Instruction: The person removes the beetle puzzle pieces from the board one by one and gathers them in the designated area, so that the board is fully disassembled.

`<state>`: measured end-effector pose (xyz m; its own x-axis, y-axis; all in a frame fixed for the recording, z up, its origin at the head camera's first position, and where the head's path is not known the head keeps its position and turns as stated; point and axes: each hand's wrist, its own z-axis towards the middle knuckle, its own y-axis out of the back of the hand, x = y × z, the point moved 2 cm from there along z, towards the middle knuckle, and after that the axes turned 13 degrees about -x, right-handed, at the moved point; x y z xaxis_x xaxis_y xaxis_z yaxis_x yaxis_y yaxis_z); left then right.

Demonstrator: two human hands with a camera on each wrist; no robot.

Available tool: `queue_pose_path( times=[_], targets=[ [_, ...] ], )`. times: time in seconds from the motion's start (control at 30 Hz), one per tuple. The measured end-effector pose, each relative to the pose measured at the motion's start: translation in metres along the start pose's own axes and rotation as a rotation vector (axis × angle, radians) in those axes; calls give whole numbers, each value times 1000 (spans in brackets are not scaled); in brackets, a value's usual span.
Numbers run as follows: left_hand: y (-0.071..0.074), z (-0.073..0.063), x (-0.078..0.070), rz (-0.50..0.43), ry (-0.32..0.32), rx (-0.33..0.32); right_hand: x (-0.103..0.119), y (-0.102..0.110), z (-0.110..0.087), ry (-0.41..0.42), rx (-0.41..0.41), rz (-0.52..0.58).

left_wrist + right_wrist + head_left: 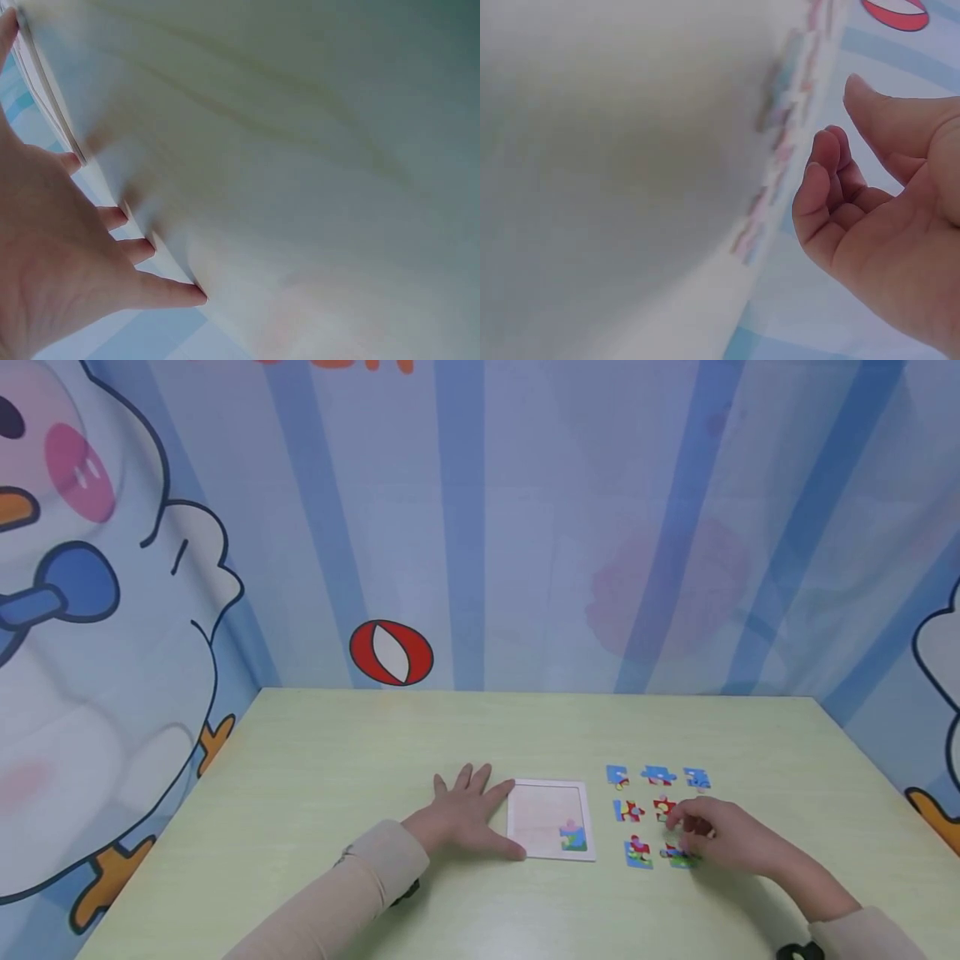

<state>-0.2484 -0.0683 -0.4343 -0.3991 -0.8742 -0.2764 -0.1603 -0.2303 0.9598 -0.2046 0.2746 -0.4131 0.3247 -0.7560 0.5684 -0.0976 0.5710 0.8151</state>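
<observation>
With fingers spread, my left hand [468, 818] lies on the table, its thumb and index finger at the left edge of a white puzzle tray [536, 857]. One jigsaw piece [573, 839], blue, green and pink, sits in the tray's lower right corner. Over the loose pieces to the right hovers my right hand [723, 837], fingers bent and thumb apart from them. Nothing shows between them in the right wrist view. Below its fingertips are a red piece [663, 808] and a green and blue piece [677, 858], both partly covered by the hand.
Several loose jigsaw pieces lie in rows right of the tray, among them a blue top piece [659, 772], a red and yellow piece [628, 811] and a lower piece [638, 853]. A printed curtain [525, 527] hangs behind the pale table [337, 735].
</observation>
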Motion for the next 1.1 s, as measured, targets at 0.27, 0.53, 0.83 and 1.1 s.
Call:
queue_pose_path(
  times=[0.27, 0.53, 0.83, 1.1],
  targets=[
    [3, -1, -1, -2, -1, 8, 22, 5, 11, 76, -10, 62],
    [0, 0, 0, 0, -6, 8, 49, -6, 26, 132, 8, 116],
    [-1, 1, 1, 4, -7, 7, 69, -22, 39, 132, 64, 174],
    [0, 1, 0, 7, -10, 1, 74, -35, 47, 121, 94, 164]
  ],
)
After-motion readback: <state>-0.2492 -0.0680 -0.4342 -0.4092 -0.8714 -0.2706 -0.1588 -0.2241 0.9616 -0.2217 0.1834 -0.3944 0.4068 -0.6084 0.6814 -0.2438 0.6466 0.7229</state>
